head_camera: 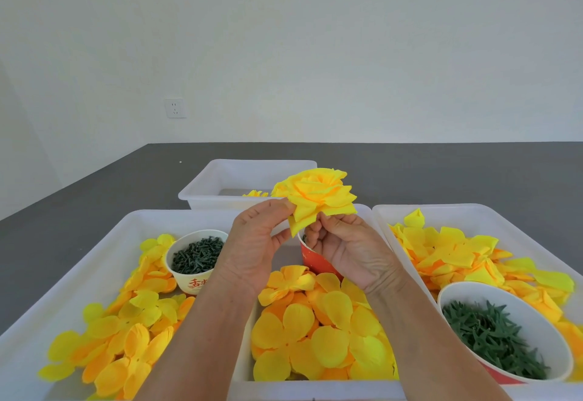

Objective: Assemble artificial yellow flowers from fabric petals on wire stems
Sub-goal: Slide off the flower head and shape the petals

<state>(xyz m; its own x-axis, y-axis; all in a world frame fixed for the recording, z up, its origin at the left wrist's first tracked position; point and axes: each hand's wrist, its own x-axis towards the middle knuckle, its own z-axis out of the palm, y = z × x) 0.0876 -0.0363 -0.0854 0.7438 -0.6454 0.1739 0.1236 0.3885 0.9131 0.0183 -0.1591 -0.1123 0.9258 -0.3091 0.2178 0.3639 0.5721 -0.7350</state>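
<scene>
I hold a layered yellow fabric flower [315, 195] up above the trays, its bloom facing up and away. My left hand [258, 239] pinches its left outer petals between thumb and fingers. My right hand [344, 249] grips the underside of the flower with the fingertips; any stem is hidden behind the fingers. Loose yellow and orange petal pieces [318, 328] lie heaped below my hands.
A white tray [94, 262] on the left holds petals and a paper cup of dark green pegs [197, 255]. A red cup [315, 258] stands behind my right hand. The right tray [473, 211] holds petals and a bowl of green calyx pieces [492, 334]. A white bin [220, 180] sits behind.
</scene>
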